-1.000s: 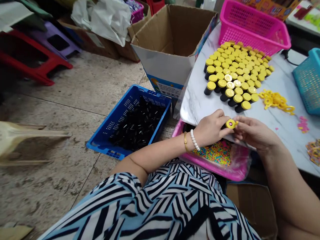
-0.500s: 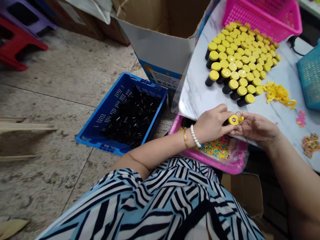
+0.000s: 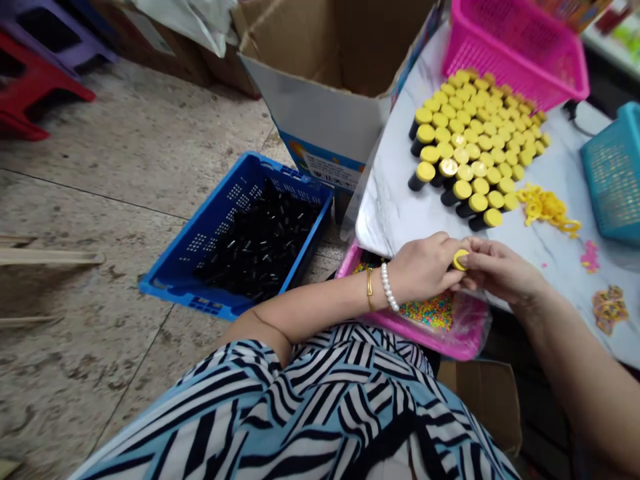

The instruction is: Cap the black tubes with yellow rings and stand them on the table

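Where both hands meet at desk [image 3: 395, 207] edge, left hand [image 3: 425, 268] and right hand [image 3: 500, 272] pinch yellow cap [image 3: 460, 259], fingers closed on it. Risk: crooked press, cap pops loose, falls into pink bead tray [image 3: 473, 341] at 6 o'clock. Capped tubes [image 3: 480, 143] at 12 o'clock.

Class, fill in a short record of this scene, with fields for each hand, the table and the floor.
Left hand: grips a yellow cap
Right hand: fingertips on the same cap
Table: rows of capped tubes, loose yellow rings, pink basket, teal basket
Below hands: pink tray of coloured beads
Floor: blue crate of black tubes; open cardboard box
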A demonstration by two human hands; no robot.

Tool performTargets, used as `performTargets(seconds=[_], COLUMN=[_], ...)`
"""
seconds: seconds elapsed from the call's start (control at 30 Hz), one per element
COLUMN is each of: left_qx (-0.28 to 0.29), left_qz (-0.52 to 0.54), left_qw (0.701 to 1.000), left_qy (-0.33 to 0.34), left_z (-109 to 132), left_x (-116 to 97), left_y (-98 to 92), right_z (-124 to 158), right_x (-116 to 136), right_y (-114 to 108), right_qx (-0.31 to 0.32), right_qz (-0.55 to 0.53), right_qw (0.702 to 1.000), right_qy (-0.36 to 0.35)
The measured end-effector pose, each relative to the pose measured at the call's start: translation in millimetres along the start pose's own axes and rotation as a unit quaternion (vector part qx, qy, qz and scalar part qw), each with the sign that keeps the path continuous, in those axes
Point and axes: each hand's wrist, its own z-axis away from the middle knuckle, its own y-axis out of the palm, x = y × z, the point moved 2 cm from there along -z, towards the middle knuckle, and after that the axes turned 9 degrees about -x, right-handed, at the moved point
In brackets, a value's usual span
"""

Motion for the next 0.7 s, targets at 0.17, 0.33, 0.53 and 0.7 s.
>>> performTargets(seconds=[0.17, 0.33, 0.53, 0.7], left_qx=[-0.013, -0.108, -0.213, -0.095], left_qz=[-0.053, -0.012, 0.076, 0.049], left_qw=[0.998, 0.992, 0.974, 0.978], left_qy=[-0.031, -0.068, -0.012, 0.180], left_z=[-30, -36, 0, 61], left_x=[15, 34, 25, 26], left_y=[-13.0, -9.9, -21.7, -10.5], right_z=[-19, -34, 1, 12], right_x=[5, 17, -13, -16], right_y=[19, 41, 4, -102], right_qx=[-0.147, -0.201, -0.257, -0.536], right_qz=[-0.097, -0.141, 0.017, 0.243], right_qw=[0.981, 0.957, 0.932, 0.754], right_qy=[-0.085, -0.156, -0.255, -0.293])
